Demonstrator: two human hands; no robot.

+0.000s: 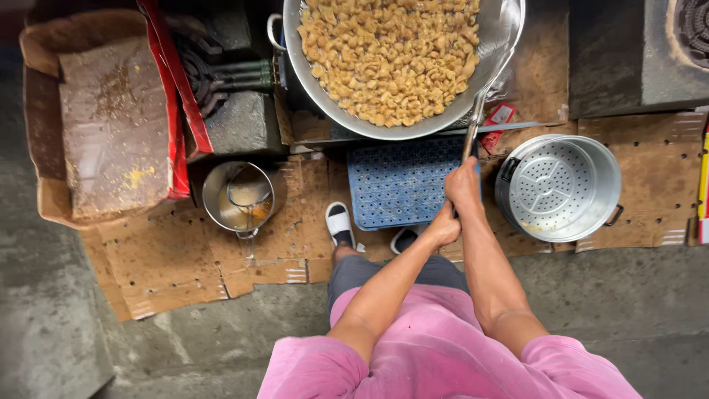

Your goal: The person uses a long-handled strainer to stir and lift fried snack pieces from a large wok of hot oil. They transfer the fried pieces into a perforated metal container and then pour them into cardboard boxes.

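Note:
A wide metal wok at the top middle is heaped with golden fried pieces. A long metal handle runs down from a large ladle head resting at the wok's right rim. My right hand grips the handle's lower part. Just below it, my left hand closes on the handle's end. Both arms reach forward from pink sleeves.
A blue perforated crate lies under my hands, with my feet in white-strapped sandals beside it. A steamer pot with a perforated insert stands right, a small pot with a strainer left. Cardboard box far left; a gas burner beside it.

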